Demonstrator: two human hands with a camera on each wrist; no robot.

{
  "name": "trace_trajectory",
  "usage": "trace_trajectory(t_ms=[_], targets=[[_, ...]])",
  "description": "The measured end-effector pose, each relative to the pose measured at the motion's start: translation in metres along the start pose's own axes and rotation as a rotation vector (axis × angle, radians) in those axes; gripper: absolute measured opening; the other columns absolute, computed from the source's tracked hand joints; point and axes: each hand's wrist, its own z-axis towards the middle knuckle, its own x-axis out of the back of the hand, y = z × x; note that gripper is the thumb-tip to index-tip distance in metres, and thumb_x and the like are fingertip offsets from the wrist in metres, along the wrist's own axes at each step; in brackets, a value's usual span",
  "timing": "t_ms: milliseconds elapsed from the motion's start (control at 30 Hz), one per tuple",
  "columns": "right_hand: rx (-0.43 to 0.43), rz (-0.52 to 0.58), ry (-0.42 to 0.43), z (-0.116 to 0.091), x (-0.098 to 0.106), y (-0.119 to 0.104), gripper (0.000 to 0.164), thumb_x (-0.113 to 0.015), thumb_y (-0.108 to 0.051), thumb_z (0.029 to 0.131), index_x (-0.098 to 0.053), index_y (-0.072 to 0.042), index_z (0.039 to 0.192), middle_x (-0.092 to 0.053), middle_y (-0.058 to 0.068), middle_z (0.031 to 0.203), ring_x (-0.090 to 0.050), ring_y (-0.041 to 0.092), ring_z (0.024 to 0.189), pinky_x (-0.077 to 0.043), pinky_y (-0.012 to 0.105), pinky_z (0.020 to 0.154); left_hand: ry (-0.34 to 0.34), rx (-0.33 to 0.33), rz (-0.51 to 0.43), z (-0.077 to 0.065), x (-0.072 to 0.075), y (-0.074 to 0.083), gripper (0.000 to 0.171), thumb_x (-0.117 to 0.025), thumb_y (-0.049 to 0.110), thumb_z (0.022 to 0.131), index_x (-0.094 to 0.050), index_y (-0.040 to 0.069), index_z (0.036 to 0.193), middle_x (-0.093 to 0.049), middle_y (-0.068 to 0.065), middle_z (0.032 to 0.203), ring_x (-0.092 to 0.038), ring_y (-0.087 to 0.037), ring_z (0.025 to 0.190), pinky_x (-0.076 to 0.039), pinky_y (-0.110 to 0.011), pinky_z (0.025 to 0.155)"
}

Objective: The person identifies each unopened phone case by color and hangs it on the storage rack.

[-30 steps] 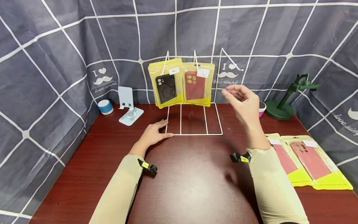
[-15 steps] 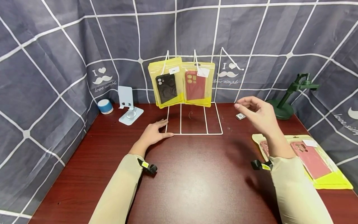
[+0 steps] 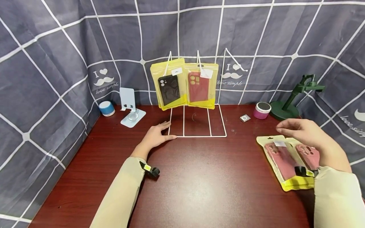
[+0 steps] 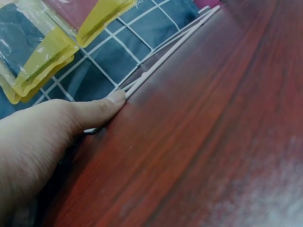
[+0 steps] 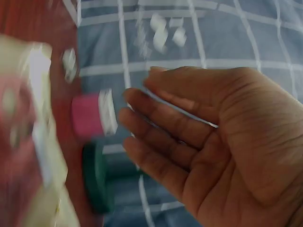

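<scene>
My left hand point(image 3: 155, 136) rests on the table at the front left corner of a white wire display rack point(image 3: 199, 136), its thumb laid on the front wire in the left wrist view. From the rack's hooks hang a bagged black phone case point(image 3: 170, 90) and a bagged red phone case point(image 3: 198, 87); the right hook point(image 3: 236, 60) is bare. Relaxed and holding nothing, my right hand point(image 3: 319, 137) hovers above two more bagged red phone cases, a left one point(image 3: 282, 161) and a right one point(image 3: 309, 155). Hand and sleeve hide much of the right bag.
A blue round speaker point(image 3: 106, 109) and a pale blue phone stand point(image 3: 127, 99) stand at the back left. At the back right are a small silver square device point(image 3: 245, 118), a magenta round speaker point(image 3: 262, 110) and a dark green stand point(image 3: 285, 109). Gridded cloth point(image 3: 114, 31) hangs behind the table.
My right hand has moved right and down, from near the bare right hook to above the bags on the table. My left hand and the hanging bags stay where they were.
</scene>
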Motion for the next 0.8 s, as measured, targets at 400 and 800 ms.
trace_trajectory(t_ms=[400,800], targets=[[-0.058,0.015,-0.175,0.004,-0.027,0.063,0.046,-0.075,-0.029,0.090,-0.064,0.002,0.122,-0.067,0.015,0.111,-0.057,0.015,0.089,-0.048,0.024,0.071,0.007,-0.006,-0.005,0.000,0.000,0.001,0.090,-0.072,0.071,0.078,-0.050,0.021,0.150,-0.046,-0.004,0.154,-0.038,-0.022,0.145,-0.032,-0.046,0.116],[-0.062,0.087,-0.208,0.006,-0.039,0.068,0.048,-0.072,-0.030,0.093,-0.057,-0.003,0.129,-0.059,0.011,0.109,-0.051,0.014,0.091,-0.048,0.026,0.070,0.007,-0.001,-0.001,0.000,-0.001,0.000,0.090,-0.072,0.070,0.078,-0.050,0.021,0.150,-0.046,-0.004,0.154,-0.038,-0.022,0.145,-0.032,-0.046,0.116]])
